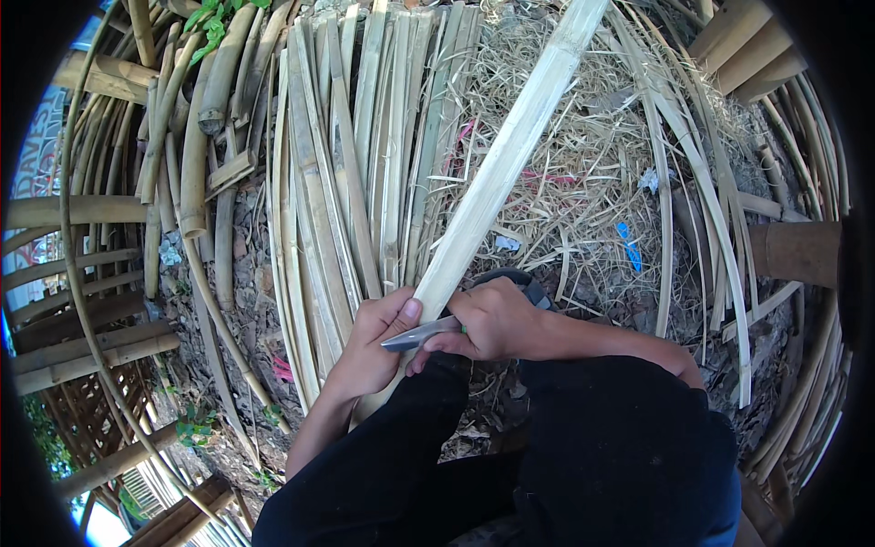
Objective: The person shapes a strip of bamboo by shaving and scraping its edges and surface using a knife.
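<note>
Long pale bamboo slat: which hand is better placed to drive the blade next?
Right. The right hand already grips the grey metal knife blade laid across the long pale bamboo slat. The left hand is wrapped around the slat, steadying it.

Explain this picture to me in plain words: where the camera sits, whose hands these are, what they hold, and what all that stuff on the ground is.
There is no machine here. A person wears a wide fisheye camera on the head, looking down at their own two bare hands, so straight things bend near the round edge.

The left hand grips a long pale bamboo slat that runs from the lap up and away to the top of the picture. The right hand holds a knife with a grey blade laid across the slat beside the left thumb. The dark cloth at the bottom is the person's trousers.

On the ground lie a bundle of split bamboo strips, round bamboo poles at the left, a heap of thin dry shavings, and a small blue scrap among them.
</note>
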`<state>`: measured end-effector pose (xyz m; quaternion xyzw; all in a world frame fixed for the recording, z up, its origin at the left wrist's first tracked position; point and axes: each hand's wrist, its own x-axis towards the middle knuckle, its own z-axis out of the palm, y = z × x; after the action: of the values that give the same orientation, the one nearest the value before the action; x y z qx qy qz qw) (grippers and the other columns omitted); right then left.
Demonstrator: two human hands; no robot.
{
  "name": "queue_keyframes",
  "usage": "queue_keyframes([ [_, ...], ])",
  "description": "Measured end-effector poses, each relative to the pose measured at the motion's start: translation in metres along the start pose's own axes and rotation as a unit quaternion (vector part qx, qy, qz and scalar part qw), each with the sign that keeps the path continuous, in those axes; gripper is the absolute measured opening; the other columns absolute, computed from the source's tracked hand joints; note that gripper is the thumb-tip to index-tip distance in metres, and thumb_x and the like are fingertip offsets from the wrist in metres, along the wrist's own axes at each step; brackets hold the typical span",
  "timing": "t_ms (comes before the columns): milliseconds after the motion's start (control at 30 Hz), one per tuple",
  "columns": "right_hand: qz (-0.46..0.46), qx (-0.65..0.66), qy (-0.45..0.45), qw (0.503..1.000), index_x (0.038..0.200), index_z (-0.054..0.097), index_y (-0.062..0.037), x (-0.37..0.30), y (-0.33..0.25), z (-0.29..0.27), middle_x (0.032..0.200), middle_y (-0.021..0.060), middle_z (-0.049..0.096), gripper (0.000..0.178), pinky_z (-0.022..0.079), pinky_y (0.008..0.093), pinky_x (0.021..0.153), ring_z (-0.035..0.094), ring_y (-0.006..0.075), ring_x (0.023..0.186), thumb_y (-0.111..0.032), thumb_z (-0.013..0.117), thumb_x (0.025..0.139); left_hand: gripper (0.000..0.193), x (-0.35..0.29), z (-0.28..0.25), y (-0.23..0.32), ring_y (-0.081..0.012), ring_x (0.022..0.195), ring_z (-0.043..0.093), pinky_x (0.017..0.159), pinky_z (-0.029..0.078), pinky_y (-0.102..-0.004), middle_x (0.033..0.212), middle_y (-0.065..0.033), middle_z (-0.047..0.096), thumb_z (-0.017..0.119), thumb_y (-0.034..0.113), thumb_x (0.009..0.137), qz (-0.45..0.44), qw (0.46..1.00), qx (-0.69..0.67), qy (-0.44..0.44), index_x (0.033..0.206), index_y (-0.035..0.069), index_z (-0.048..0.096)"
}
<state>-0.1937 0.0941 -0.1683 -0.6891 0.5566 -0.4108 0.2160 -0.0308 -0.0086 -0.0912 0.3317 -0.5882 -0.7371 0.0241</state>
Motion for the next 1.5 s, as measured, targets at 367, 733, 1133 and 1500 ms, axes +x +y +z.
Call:
queue_keyframes([
  [367,-0.006,-0.052,0.035,0.998,0.065,0.057,-0.0001,-0.007,-0.004,-0.013,0.050,0.0137,0.056,0.062,0.049,0.0396,0.042,0.061,0.0305,0.044,-0.059,0.062,0.085,0.039,-0.002,0.008,0.007,-0.0083,0.048,0.052,0.044,0.039,-0.0215,0.063,-0.0025,0.057,0.040,0.030,0.105,0.001,0.999,0.026,-0.028,0.095,-0.002,0.059],
  [733,0.048,-0.112,0.057,0.991,0.067,0.057,-0.0005,-0.005,-0.007,-0.047,0.050,0.0120,0.055,0.056,0.049,0.0391,0.044,0.061,0.0297,0.046,-0.052,0.064,0.087,0.034,-0.010,0.004,0.001,-0.0097,0.050,0.052,0.044,0.038,-0.0224,0.070,-0.0065,0.059,0.039,0.025,0.105,0.037,0.999,0.000,-0.022,0.099,-0.003,0.056],
  [1133,0.039,-0.066,0.028,0.997,0.061,0.058,-0.0008,0.003,-0.003,-0.040,0.046,0.0135,0.053,0.059,0.048,0.0390,0.043,0.058,0.0302,0.040,-0.053,0.060,0.088,0.037,-0.015,0.004,0.000,-0.0094,0.048,0.050,0.043,0.039,-0.0223,0.067,-0.0054,0.056,0.037,0.029,0.105,-0.006,1.000,-0.014,-0.017,0.096,-0.002,0.055],
  [1500,0.092,-0.103,0.067,0.988,0.062,0.056,-0.0018,0.003,0.018,-0.077,0.048,0.0128,0.052,0.059,0.047,0.0411,0.043,0.058,0.0319,0.043,-0.054,0.059,0.089,0.041,-0.028,-0.005,0.005,-0.0096,0.043,0.048,0.042,0.038,-0.0236,0.063,-0.0051,0.056,0.039,0.033,0.104,-0.021,0.996,0.087,-0.020,0.091,-0.003,0.054],
])
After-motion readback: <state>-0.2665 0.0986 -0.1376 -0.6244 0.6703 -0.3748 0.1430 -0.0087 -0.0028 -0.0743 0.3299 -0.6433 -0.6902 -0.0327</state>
